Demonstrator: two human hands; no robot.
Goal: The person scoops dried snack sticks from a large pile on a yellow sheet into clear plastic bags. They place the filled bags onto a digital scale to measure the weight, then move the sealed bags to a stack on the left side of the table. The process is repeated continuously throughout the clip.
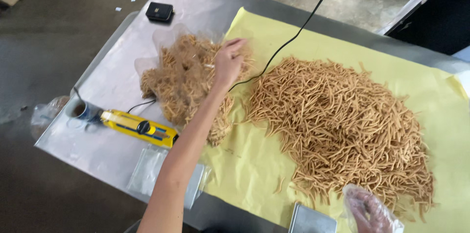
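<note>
Your left hand [228, 61] was stretched out over the clear bags of fried snack sticks [188, 78], fingers loosely curled and touching the top of the nearest bag; whether you actually pinched the plastic I could not tell. Those bags lay in a clump at the left edge of the yellow paper sheet [254, 164], partly on the sheet and partly on the bare metal table [112, 81].

Your right hand [369, 211] sat at the bottom edge of the view, wrapped in a thin clear plastic glove, fingers bent, resting at the near rim of the big loose heap of snack sticks [342, 120] (nothing clearly held, and the glove blurred the grip, so I could not tell how closed it was). The heap covered most of the right half of the yellow sheet.

Just left of the gloved hand was a small metal tray [311, 220], cut off by the frame. A black cable [293, 37] ran from the top of the view across the sheet, passed beside your left wrist and went under the bags towards the yellow heat sealer [139, 127], which lay near the table's left front. A cup [81, 110] stood just beside the sealer's far end. Empty clear bags [152, 169] lay flat near the front edge, under your forearm. A small black box [160, 11] sat at the far corner.
</note>
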